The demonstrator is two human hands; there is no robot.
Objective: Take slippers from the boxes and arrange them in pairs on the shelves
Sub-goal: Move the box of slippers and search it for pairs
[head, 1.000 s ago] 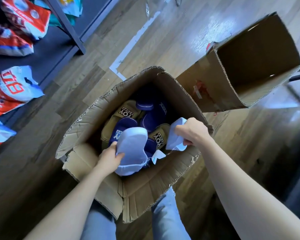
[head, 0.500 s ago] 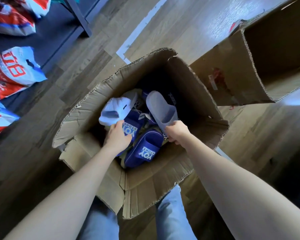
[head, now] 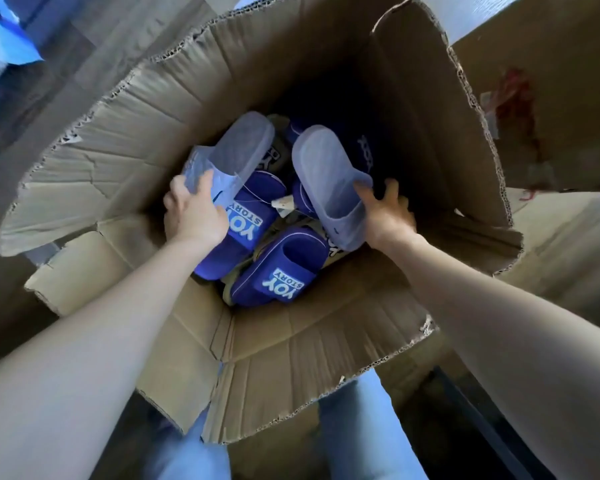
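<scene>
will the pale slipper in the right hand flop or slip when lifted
Probably stiff: the pale slipper juts out from the right hand without sagging. Likely light, since a grip at one end holds it. Its smooth surface might slip.

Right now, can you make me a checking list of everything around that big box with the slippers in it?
Surface: wood floor, with an open cardboard box on it.
Job's things: dark blue slippers with lettered straps piled in the box; tan slippers partly hidden among them.
Clutter: blue-and-white bag at the far left edge.
Hands: left hand grips a pale blue slipper; right hand holds the other pale blue slipper, both over the pile.
Cables: nothing seen.
Surroundings: second cardboard box beside the first; jeans below.
</scene>
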